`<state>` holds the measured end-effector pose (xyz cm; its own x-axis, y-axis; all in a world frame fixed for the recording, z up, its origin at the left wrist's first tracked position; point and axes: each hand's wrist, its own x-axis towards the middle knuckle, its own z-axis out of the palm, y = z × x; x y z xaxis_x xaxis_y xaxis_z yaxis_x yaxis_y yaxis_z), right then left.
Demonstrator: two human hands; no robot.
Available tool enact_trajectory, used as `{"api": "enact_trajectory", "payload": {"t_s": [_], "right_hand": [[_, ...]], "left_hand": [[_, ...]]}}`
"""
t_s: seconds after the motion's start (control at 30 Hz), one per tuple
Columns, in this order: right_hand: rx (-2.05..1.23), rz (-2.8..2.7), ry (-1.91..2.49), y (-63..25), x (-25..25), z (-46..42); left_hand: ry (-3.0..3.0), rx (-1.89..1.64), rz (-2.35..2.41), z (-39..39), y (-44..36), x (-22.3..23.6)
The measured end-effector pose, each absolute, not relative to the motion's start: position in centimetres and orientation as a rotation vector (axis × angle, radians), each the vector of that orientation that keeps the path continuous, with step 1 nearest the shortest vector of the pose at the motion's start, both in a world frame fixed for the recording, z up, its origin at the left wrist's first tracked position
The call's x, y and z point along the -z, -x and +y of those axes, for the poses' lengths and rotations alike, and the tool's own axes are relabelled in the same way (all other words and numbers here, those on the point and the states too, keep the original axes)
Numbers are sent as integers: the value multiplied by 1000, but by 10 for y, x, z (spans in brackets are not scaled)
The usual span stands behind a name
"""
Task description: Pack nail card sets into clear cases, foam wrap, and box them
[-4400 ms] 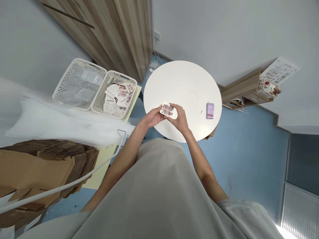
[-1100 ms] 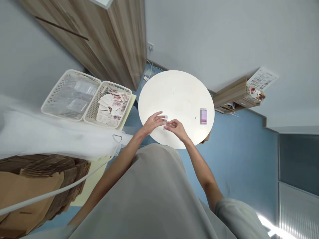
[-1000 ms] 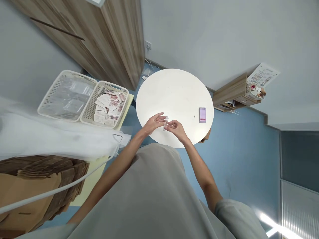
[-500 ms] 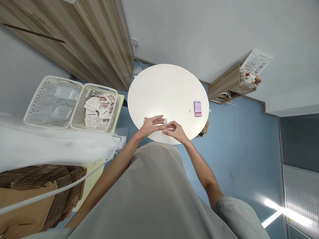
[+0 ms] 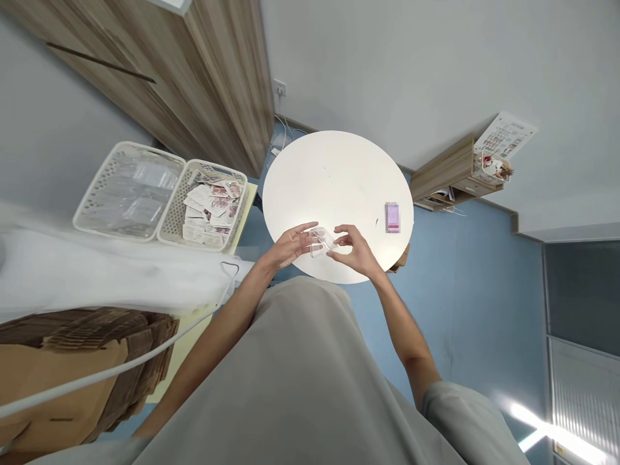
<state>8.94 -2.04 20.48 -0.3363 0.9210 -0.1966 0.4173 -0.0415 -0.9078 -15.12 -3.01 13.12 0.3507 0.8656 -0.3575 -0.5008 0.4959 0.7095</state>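
Note:
A small clear plastic bag (image 5: pixel 323 237), crinkled and glossy, is held between my two hands just above the near edge of a round white table (image 5: pixel 334 174). My left hand (image 5: pixel 290 247) grips its left side, index finger stretched out and the other fingers and thumb closed on the plastic. On the other side, my right hand (image 5: pixel 357 250) has its thumb and bent fingertips at the bag's right edge. Whether anything lies inside the bag I cannot make out.
A purple box (image 5: pixel 392 218) lies on the table's right side, with a small dark item (image 5: pixel 376 221) beside it. To the left stand a white basket of clear bags (image 5: pixel 82 216) and another of printed packets (image 5: pixel 243 210). Flattened cardboard (image 5: pixel 62 381) sits lower left.
The clear plastic has spread wider between my hands, and my right hand has moved a little right. Pinkish beads by my left hand no longer show. The whole view has shifted slightly.

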Motion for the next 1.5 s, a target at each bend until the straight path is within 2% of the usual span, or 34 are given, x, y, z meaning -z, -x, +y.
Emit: {"api": "enact_trajectory", "payload": {"t_s": [0.2,0.63,0.73,0.9,1.07,1.2,1.5], "right_hand": [[-1270,-1706,1361,-76,-221,14],[-1478,-1755,1345,-27,-179,56],[-1466,-1818,1395,-24,-153,70],[-1353,-2174,1677,-13,-79,92],[-1166,-2461,1924,13,-22,81],[-986,-2596,1966,29,-3,65],[-915,-2457,2013,29,16,39]], "left_hand": [[-541,-781,534,-38,170,-140],[-388,-1034,697,-47,189,-135],[-291,-1144,788,-54,201,-126],[-124,-1352,939,-77,231,-112],[-1,-1459,1009,-115,251,-108],[77,-1544,1052,-144,260,-107],[110,-1545,1054,-158,264,-106]]}}
